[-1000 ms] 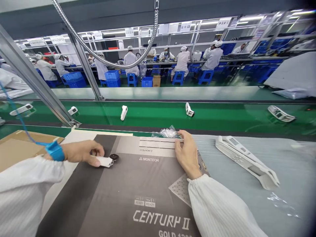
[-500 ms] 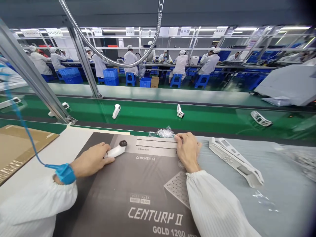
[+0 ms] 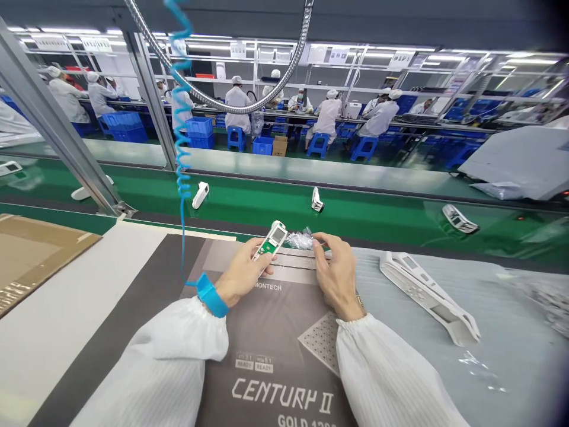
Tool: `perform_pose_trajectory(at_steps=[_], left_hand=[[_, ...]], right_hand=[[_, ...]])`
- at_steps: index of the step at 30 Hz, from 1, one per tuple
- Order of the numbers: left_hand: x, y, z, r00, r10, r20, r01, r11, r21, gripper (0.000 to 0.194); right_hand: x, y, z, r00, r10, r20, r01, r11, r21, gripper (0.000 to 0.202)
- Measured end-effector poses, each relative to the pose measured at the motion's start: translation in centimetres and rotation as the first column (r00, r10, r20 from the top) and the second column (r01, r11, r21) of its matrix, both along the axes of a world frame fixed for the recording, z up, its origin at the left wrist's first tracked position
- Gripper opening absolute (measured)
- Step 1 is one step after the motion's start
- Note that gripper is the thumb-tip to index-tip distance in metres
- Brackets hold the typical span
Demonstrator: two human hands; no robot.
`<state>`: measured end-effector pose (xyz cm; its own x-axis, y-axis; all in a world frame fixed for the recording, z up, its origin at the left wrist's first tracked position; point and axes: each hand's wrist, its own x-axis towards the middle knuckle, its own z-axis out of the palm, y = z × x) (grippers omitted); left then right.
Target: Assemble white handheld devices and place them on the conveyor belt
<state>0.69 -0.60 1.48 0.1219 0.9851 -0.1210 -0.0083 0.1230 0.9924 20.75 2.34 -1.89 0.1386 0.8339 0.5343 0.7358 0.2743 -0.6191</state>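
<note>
My left hand [image 3: 249, 264] is closed around a white handheld device [image 3: 272, 242], whose face shows a grey screen and a green circuit board. To its right, my right hand [image 3: 336, 270] has thumb and forefinger pinched at the edge of some crumpled clear plastic film [image 3: 301, 239]. Both hands are above a dark printed carton sheet [image 3: 275, 332] lying on the bench. A blue wrist strap [image 3: 212, 296] with a coiled cord is on my left wrist.
White shells [image 3: 429, 296] lie on the grey mat [image 3: 400, 367] at right, near plastic scraps. Beyond the bench runs a green conveyor [image 3: 258, 207] carrying several white devices. A metal post [image 3: 66, 118] rises at left, and a brown cardboard piece [image 3: 40, 252] lies there. Co-workers sit behind.
My left hand has moved right and up with the device, which now shows its screen and circuit board. My right hand has hardly moved. Devices on the conveyor have shifted left.
</note>
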Motion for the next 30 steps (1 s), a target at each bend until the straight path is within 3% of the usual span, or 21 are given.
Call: perform_pose_trajectory(at_steps=[6, 9, 11, 14, 17, 20, 22, 24, 27, 30], left_hand=[[-0.4, -1.1, -0.1, 0.923, -0.033, -0.385, 0.120, 0.971, 0.206, 0.036], [-0.5, -1.1, -0.3, 0.899, -0.038, -0.437, 0.146, 0.965, 0.217, 0.035], [-0.7, -0.7, -0.6, 0.928, -0.005, -0.374, 0.059, 0.989, 0.132, 0.032], [-1.5, 0.2, -1.2, 0.944, 0.199, -0.265, -0.198, 0.980, 0.031, 0.030], [-2.4, 0.7, -1.2, 0.932, 0.305, -0.195, -0.305, 0.952, 0.029, 0.027], [-2.7, 0.7, -1.0, 0.934, 0.321, -0.156, -0.321, 0.947, 0.027, 0.026], [-2.5, 0.6, -0.9, 0.939, 0.314, -0.143, -0.316, 0.949, 0.012, 0.027], [-2.3, 0.5, -0.9, 0.945, 0.296, -0.138, -0.299, 0.954, 0.005, 0.029], [-2.0, 0.6, -1.1, 0.947, 0.287, -0.148, -0.287, 0.958, 0.021, 0.029], [-2.0, 0.8, -1.4, 0.940, 0.280, -0.193, -0.282, 0.959, 0.020, 0.027]], right_hand=[[-1.8, -1.6, 1.7, 0.961, 0.144, 0.236, -0.178, 0.976, 0.126, 0.018], [-2.5, -2.3, 1.6, 0.928, 0.134, 0.347, -0.186, 0.975, 0.124, 0.017], [-2.8, -2.7, 1.4, 0.919, 0.168, 0.357, -0.218, 0.970, 0.105, 0.018], [-2.9, -2.3, 0.9, 0.948, 0.194, 0.254, -0.215, 0.975, 0.061, 0.017], [-2.0, -0.3, 0.3, 0.986, 0.029, 0.164, -0.020, 0.998, -0.056, 0.019], [-0.3, 2.6, 0.3, 0.931, -0.055, 0.360, 0.144, 0.963, -0.226, 0.021], [0.8, 4.6, 1.1, 0.895, 0.015, 0.445, 0.135, 0.943, -0.305, 0.017], [1.6, 6.9, 2.3, 0.910, 0.072, 0.407, 0.088, 0.929, -0.359, 0.016], [1.8, 10.9, 3.8, 0.936, 0.045, 0.350, 0.101, 0.916, -0.389, 0.015], [0.7, 14.8, 3.6, 0.935, -0.001, 0.355, 0.146, 0.912, -0.383, 0.021]])
